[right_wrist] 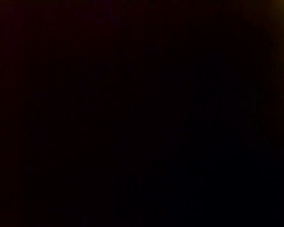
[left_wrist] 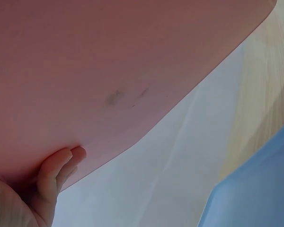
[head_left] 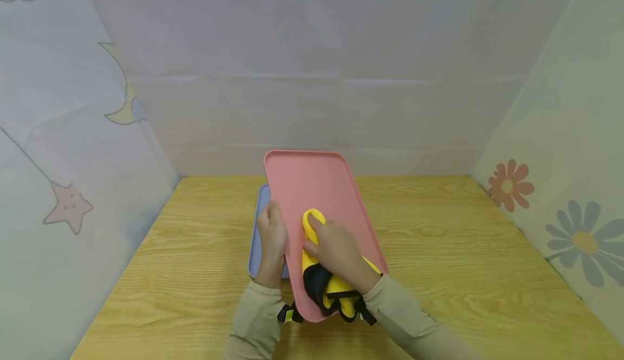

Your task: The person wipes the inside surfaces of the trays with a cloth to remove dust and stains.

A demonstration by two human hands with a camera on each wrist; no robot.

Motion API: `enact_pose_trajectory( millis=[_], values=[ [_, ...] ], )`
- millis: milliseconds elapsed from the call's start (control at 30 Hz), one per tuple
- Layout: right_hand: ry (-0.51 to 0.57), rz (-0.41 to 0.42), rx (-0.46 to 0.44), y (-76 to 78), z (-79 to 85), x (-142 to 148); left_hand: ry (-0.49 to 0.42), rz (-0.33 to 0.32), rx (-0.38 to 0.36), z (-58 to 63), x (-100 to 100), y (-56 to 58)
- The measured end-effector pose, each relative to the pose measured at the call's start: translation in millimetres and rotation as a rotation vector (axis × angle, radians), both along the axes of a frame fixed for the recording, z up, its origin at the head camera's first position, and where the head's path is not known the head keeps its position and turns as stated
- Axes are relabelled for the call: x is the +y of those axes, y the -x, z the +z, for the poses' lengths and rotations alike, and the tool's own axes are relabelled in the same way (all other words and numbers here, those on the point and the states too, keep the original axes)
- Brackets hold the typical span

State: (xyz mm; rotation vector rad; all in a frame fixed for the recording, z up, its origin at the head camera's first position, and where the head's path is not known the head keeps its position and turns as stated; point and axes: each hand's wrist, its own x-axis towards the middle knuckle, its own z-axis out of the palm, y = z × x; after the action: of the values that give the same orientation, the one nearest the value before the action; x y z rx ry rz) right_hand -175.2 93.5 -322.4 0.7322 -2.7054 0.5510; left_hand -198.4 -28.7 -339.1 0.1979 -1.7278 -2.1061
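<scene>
A pink tray (head_left: 312, 181) is held up at a tilt, its inner face toward me. My left hand (head_left: 273, 233) grips its left edge; in the left wrist view the curled fingers (left_wrist: 54, 172) of that hand touch the tray's underside (left_wrist: 132, 61), which bears dark smudges. My right hand (head_left: 338, 249) holds a yellow and black cloth (head_left: 317, 279) against the lower part of the tray's inner face. Part of the cloth is hidden under this hand. The right wrist view is almost wholly black and shows nothing clear.
Behind the pink tray, a blue tray (head_left: 258, 235) lies on the wooden table (head_left: 195, 273), partly covered from view. Pale walls (head_left: 312, 78) with printed drawings stand at the back and both sides of the table.
</scene>
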Motion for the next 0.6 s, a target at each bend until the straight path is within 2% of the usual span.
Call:
enact_pose_trajectory(
  millis=[133,267,400,533,600],
  values=[
    [-0.036,0.087,0.042,-11.6,2.4,-11,-0.046,-0.023,-0.019,-1.9,1,-0.5],
    [-0.067,0.143,0.031,-19.7,5.1,-16,-0.092,-0.035,-0.026,-3.3,1,-0.3],
    [-0.097,0.142,0.066,-22.0,6.0,-15,-0.142,-0.056,-0.025,-3.5,1,-0.3],
    [-0.142,0.143,0.125,-22.5,6.3,-11,-0.161,-0.059,-0.025,-2.6,2,0.1],
    [-0.167,0.139,0.124,-22.7,6.0,-8,-0.158,-0.058,-0.024,-2.6,3,0.0]
  ],
)
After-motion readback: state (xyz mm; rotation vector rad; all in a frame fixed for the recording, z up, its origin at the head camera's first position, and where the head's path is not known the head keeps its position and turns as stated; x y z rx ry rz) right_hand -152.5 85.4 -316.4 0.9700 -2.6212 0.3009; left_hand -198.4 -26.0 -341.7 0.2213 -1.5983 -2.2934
